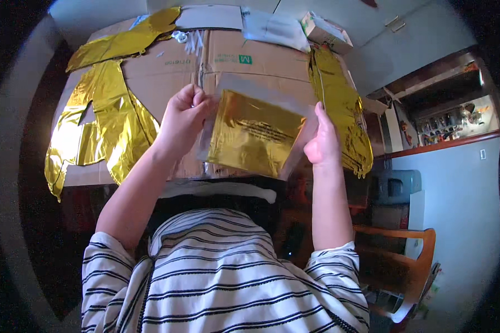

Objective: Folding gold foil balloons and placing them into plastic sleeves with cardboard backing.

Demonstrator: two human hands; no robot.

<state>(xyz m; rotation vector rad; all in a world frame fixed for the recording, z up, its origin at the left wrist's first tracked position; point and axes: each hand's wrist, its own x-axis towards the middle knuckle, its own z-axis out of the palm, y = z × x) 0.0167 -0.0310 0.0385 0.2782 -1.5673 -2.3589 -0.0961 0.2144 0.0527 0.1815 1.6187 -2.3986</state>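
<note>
A clear plastic bag (240, 84) is stretched between my two hands above the front of the cardboard. Folded gold foil (255, 136) fills most of it, with dark print across the middle. My left hand (184, 114) is closed in a pinch at the bag's upper left edge. On the other side, my right hand (323, 141) grips the right edge, thumb pointing up and the other fingers largely hidden. Flat gold foil balloons lie around: one on the left (108, 97), another at the far left (128, 40), and more gold foil (341, 97) on the right.
Flattened cardboard (150, 83) covers the table. Along its far side are a white ribbon roll (179, 36), thin clear strips (194, 43), a white sheet (210, 18), a clear plastic packet (275, 30) and a small box (328, 33). A wooden chair (426, 250) stands at right.
</note>
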